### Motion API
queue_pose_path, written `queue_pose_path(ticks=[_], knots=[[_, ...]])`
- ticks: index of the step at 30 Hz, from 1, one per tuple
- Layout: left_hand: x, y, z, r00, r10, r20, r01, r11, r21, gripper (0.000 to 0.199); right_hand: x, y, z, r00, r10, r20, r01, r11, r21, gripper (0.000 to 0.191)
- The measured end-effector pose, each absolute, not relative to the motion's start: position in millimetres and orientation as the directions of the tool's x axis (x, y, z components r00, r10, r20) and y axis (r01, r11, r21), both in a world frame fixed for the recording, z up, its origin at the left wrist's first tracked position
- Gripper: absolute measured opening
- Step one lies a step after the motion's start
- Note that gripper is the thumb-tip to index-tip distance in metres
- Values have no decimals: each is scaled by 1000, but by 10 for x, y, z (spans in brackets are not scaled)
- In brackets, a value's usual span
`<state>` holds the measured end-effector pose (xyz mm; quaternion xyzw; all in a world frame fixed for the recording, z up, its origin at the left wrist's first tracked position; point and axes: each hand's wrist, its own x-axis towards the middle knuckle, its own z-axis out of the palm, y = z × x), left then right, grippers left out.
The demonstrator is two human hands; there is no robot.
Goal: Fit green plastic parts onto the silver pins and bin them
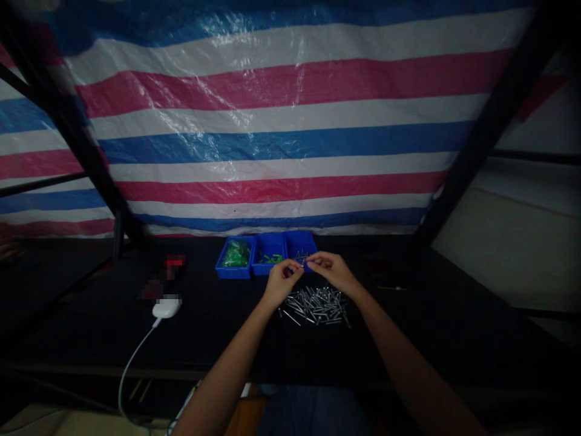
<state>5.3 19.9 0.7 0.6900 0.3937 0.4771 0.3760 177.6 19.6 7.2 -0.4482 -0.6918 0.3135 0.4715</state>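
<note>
My left hand (284,283) and my right hand (333,271) meet at the fingertips just in front of a blue divided bin (267,275). Between the fingertips sits a thin metal pin (304,261), too small to show detail. A loose heap of metal pins (315,306) lies on the black table (91,327) just below my hands. The bin's left compartment holds a clear bag of green parts (236,254). Small green pieces (270,258) lie in the middle compartment, and a few metal pins (299,257) stand in the right one.
A white device (166,309) with a white cable lies left of my hands, beyond it a blurred red and black object (173,264). A striped blue, white and pink tarpaulin (272,121) hangs behind the table on dark frame bars (490,127).
</note>
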Motion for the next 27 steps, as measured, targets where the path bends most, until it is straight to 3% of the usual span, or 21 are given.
queue_pose_path(ticks=[14, 19, 23, 27], knots=[[45, 133, 31, 266, 877, 400, 333, -473, 816, 19, 1708, 183, 59, -162, 903, 397, 341, 429, -836, 26], [34, 144, 19, 246, 882, 401, 349, -467, 813, 18, 1729, 176, 75, -68, 881, 469, 380, 458, -804, 26], [38, 130, 30, 276, 869, 411, 385, -492, 781, 16, 1808, 176, 109, 114, 799, 590, 504, 466, -727, 25], [50, 104, 26, 333, 840, 429, 430, -540, 724, 14, 1857, 192, 110, 154, 743, 651, 658, 414, -629, 24]])
